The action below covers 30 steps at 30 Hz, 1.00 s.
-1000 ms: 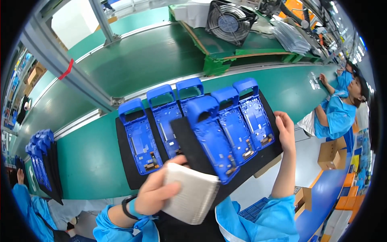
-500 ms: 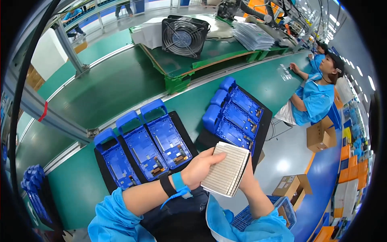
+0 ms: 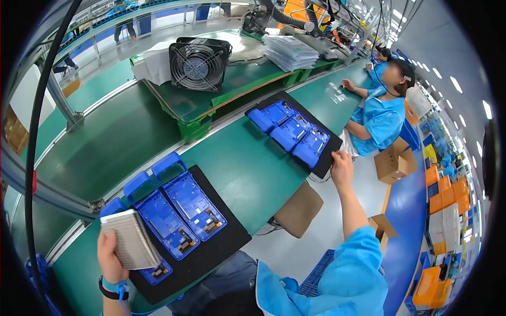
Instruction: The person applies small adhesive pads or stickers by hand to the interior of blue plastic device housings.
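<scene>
My left hand [image 3: 112,259] grips a stack of thin, pale rectangular panels [image 3: 129,239], their top face marked with fine parallel lines. The stack is held over the near black board [image 3: 227,241] and covers much of the leftmost blue plastic housing there. Two more open blue housings [image 3: 194,206] lie beside it, handles toward the far side, circuit parts showing inside. My right hand [image 3: 342,166], arm stretched out, pinches the near right corner of a second black board [image 3: 322,166]. Three blue housings [image 3: 289,131] lie on that one.
Both boards rest on a long green bench [image 3: 232,168]. Behind it, a raised green shelf carries a black fan [image 3: 199,66] and a pile of clear bags [image 3: 290,51]. A co-worker in blue [image 3: 380,116] sits at the right. A brown stool [image 3: 299,209] and cartons [image 3: 394,164] stand below.
My right hand has left the panel stack and taken hold of the far board's corner. That board has shifted away and turned. My left hand has carried the stack left, over the near board.
</scene>
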### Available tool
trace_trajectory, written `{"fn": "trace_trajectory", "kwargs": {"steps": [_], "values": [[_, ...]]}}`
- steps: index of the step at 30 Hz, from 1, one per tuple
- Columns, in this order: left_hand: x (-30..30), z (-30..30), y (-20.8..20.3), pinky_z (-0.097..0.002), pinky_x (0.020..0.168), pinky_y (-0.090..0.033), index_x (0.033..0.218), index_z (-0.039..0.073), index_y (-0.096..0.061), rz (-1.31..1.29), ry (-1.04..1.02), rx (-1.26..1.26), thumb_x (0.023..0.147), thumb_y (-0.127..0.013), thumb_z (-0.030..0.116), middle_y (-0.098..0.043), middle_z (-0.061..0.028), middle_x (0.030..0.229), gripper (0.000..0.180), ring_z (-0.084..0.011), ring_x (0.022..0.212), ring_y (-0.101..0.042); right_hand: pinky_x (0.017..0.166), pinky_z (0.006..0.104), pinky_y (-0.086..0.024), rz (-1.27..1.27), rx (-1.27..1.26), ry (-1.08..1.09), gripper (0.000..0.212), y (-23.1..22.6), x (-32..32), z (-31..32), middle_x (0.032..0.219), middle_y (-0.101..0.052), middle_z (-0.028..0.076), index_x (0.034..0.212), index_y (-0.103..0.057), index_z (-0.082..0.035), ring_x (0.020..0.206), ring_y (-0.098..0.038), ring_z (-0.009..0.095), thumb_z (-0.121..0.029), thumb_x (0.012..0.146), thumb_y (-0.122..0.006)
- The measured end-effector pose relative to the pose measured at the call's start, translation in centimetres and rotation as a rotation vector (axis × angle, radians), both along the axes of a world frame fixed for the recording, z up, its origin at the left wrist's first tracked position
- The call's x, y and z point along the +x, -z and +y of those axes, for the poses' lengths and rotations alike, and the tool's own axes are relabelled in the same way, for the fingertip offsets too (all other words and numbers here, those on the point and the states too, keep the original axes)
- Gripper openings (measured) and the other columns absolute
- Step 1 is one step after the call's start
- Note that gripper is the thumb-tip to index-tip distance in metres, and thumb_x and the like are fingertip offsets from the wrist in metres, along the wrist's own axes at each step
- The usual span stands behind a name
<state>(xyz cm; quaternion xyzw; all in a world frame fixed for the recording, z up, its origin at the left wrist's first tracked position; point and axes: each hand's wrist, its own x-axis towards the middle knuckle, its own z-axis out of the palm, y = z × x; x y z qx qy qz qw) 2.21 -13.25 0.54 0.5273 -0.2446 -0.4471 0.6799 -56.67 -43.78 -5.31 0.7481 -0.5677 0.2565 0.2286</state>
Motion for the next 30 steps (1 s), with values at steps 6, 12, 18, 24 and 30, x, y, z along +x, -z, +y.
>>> {"fn": "trace_trajectory", "kwargs": {"steps": [6, 12, 18, 24, 30], "values": [[4.3, 2.0, 2.6, -0.0322, 0.099, -0.043, 0.132, -0.002, -0.049, -0.001, -0.181, -0.021, 0.100, -0.048, 0.021, -0.061, -0.0113, 0.123, 0.040, -0.0205, 0.112, -0.058, 0.077, 0.0468, -0.052, 0.253, 0.496, 0.225, 0.024, -1.6, 0.1, -5.9, 0.091, -0.067, 0.018, 0.098, -0.073, -0.008, 0.087, -0.064, 0.037, -0.007, 0.077, -0.061], [3.5, 1.9, 2.4, -0.0341, 0.104, -0.038, 0.138, -0.006, -0.041, -0.220, -0.232, -0.108, 0.090, -0.058, 0.010, -0.053, -0.0134, 0.132, 0.052, -0.0215, 0.119, -0.052, 0.077, 0.0408, -0.052, -0.047, 0.154, -0.244, 0.015, -8.0, 8.5, -5.0, 0.094, -0.067, 0.019, 0.094, -0.067, 0.001, 0.086, -0.065, 0.035, -0.007, 0.081, -0.065], [2.0, 2.3, -1.7, -0.0290, 0.087, -0.048, 0.124, -0.003, -0.050, -0.512, 0.095, -0.056, 0.091, -0.064, 0.012, -0.064, -0.0087, 0.105, 0.039, -0.0146, 0.097, -0.060, 0.061, 0.0254, -0.042, -0.373, 0.385, -0.733, 0.012, -11.2, 26.4, 7.3, 0.091, -0.060, 0.008, 0.092, -0.061, 0.001, 0.071, -0.052, 0.014, 0.003, 0.081, -0.067], [1.4, 3.5, -0.5, -0.0327, 0.077, -0.053, 0.123, -0.004, -0.050, -0.567, 0.204, -0.055, 0.089, -0.065, 0.012, -0.069, -0.0167, 0.099, 0.040, -0.0246, 0.087, -0.070, 0.059, 0.0264, -0.044, -0.444, 0.603, -1.242, 0.015, -9.4, 39.7, 17.1, 0.087, -0.060, 0.010, 0.087, -0.061, 0.000, 0.069, -0.054, 0.017, 0.007, 0.076, -0.068], [0.6, 3.8, -0.9, -0.0339, 0.067, -0.055, 0.121, -0.003, -0.051, -0.630, 0.230, -0.059, 0.087, -0.065, 0.014, -0.070, -0.0194, 0.088, 0.040, -0.0322, 0.077, -0.072, 0.059, 0.0250, -0.044, -0.579, 0.755, -1.338, 0.012, -8.2, 44.0, 19.7, 0.086, -0.059, 0.009, 0.088, -0.061, 0.001, 0.067, -0.053, 0.014, 0.007, 0.079, -0.067]]}}
